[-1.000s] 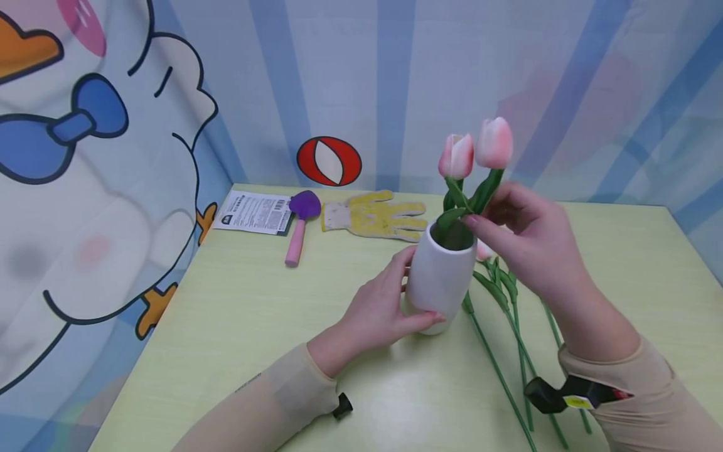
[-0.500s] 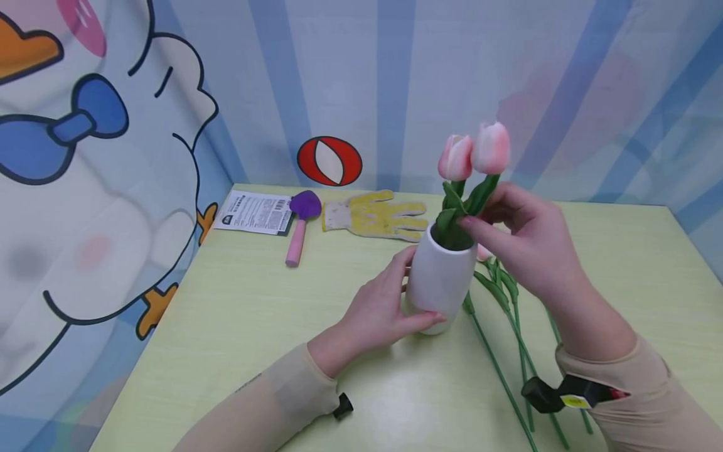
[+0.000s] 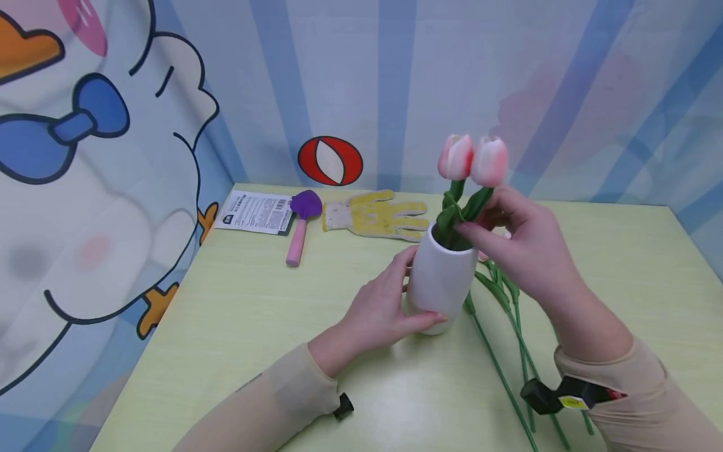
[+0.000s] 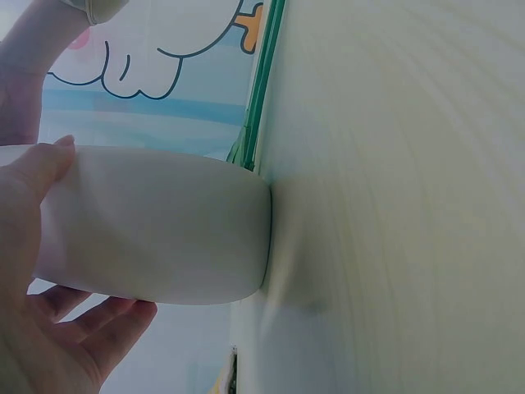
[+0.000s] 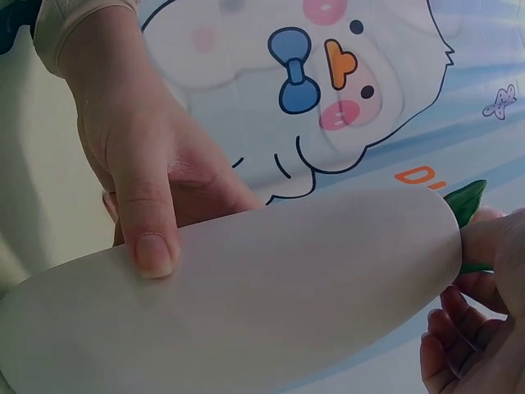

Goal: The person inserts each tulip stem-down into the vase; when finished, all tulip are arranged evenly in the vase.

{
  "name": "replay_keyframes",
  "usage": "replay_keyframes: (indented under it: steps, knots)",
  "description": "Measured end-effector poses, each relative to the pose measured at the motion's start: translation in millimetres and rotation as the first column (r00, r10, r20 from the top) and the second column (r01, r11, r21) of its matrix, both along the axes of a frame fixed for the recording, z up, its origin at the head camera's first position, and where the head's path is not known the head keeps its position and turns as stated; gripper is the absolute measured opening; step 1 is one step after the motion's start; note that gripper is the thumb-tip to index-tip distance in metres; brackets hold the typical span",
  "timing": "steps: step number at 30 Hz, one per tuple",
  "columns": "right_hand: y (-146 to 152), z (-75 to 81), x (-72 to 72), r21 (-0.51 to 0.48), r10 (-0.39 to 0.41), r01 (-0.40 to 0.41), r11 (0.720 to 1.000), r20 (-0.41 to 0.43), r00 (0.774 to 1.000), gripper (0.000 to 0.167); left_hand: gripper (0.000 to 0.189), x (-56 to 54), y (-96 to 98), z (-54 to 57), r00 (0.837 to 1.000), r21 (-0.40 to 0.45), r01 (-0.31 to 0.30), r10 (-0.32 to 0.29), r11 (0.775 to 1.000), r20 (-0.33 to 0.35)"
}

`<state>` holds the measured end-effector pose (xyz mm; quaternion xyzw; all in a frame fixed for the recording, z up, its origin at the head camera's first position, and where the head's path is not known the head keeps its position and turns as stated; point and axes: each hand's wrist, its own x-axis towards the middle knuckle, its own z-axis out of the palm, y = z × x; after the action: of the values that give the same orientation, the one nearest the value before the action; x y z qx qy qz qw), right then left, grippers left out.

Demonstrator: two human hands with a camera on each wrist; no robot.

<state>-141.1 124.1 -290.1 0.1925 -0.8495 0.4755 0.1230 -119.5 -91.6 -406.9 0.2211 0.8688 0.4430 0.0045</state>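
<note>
A white vase stands on the table, and two pink-and-white artificial tulips rise from its mouth. My left hand grips the vase's side; in the left wrist view, thumb and fingers lie on opposite sides of the vase. At the rim, my right hand pinches the right tulip by its stem and leaves. The left tulip stands beside it, untouched as far as I see. In the right wrist view, green leaf shows between the vase mouth and my right hand. The stems inside the vase are hidden.
Several more tulips with long green stems lie right of the vase, partly under my right arm. Toward the back left are a printed packet, a small purple shovel with a pink handle and a yellow-and-white glove.
The right tulip has sunk lower into the vase and shifted slightly left, so both blooms are nearly level. My right hand has moved slightly down with it. My left hand and the vase stay put.
</note>
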Motion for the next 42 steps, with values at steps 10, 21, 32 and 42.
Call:
replay_keyframes:
  steps: [10, 21, 32, 42]
  knots:
    - [4, -2.5, 1.2, 0.007, 0.003, -0.003, 1.000, -0.005, 1.000, 0.017, 0.105, 0.2, 1.5, -1.5, 1.000, 0.010, 0.009, -0.009, 1.000, -0.005]
    - [7, -5.3, 4.4, -0.078, 0.024, -0.029, 0.997, -0.053, 0.998, 0.016, 0.105, 1.2, 3.5, -2.8, 1.000, 0.006, 0.013, -0.013, 1.000, -0.003]
    - [21, -16.1, 12.3, -0.119, 0.054, -0.050, 0.992, 0.028, 0.998, 0.026, 0.104, 1.5, 3.9, -3.0, 1.000, 0.014, 0.000, 0.000, 1.000, 0.016]
    - [72, -56.0, 36.4, 0.075, 0.070, -0.084, 0.994, 0.178, 0.982, 0.017, 0.105, 0.8, 1.9, -0.9, 1.000, -0.002, -0.016, 0.016, 1.000, 0.005]
